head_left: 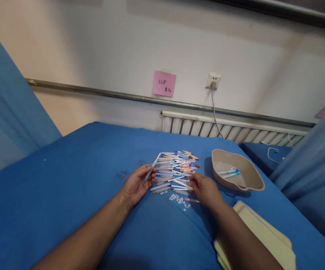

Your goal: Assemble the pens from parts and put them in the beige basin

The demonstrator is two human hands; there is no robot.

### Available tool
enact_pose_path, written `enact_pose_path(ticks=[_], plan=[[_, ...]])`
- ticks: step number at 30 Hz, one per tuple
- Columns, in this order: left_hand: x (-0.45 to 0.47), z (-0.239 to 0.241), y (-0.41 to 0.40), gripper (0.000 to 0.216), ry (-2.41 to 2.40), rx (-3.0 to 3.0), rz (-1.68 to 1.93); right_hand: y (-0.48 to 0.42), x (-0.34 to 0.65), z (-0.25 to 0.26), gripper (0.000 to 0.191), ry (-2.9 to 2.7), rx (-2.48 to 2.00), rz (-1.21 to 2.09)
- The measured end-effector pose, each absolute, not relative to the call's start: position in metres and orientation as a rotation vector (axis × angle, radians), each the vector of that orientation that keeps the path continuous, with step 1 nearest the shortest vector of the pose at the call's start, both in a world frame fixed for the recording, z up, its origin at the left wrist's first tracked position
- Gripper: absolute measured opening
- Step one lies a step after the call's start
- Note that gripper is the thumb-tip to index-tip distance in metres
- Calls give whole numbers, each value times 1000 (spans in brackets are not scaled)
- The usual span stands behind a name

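Observation:
A pile of several pens (175,168) lies on a blue cloth-covered table (75,180). My left hand (136,183) rests palm up at the pile's left edge, its fingers curled around a grey-blue pen (151,170) that points up and to the right. My right hand (204,187) is at the pile's lower right edge, fingers bent down onto the pens, pinching one. Small white caps (179,198) are scattered on the cloth between my hands.
A beige kidney-shaped basin (249,182) with two or three blue pens (230,173) sits to the right of the pile. Folded yellow towels (266,236) lie at the front right. Behind are a wall, a radiator (230,129), a pink note (164,83) and a socket (213,81).

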State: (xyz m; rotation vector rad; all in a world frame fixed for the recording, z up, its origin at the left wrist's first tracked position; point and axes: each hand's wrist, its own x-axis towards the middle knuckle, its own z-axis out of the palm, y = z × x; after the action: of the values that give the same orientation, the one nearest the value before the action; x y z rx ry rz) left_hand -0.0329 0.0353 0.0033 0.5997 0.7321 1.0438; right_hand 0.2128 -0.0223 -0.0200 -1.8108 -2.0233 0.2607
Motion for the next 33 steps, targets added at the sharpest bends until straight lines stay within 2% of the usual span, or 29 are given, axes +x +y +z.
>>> enact_pose_path(ticks=[11,28,33], plan=[[-27,-6,41,8,775,689,1008,-11,250,-18,14,-1907,-1888,248],[-20,-7,34,9,810,741,956,-10,251,-21,14,-1986,-1934,320],[-17,-7,29,13,818,802,937,-3,230,-24,28,-2015,-1763,140]])
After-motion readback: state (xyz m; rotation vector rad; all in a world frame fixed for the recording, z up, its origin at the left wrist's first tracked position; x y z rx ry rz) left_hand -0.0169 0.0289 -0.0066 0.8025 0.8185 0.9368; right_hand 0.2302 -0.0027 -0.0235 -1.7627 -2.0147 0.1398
